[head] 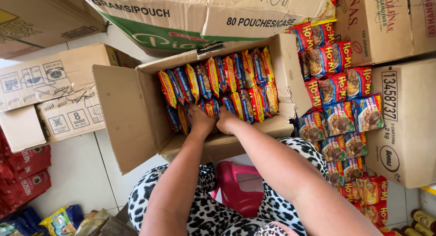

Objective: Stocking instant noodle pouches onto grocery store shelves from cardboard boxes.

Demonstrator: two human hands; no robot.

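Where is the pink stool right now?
Head view, bottom centre: the pink stool sits between the person's knees, just below the open box of packets.

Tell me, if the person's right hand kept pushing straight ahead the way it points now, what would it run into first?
The right hand points into the open cardboard box, so it would probably meet the upright noodle packets first, which it already seems to touch. Depth is unclear.

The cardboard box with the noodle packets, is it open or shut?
Open. The cardboard box has its flaps folded outward, and both the left hand and right hand reach inside among the upright noodle packets.
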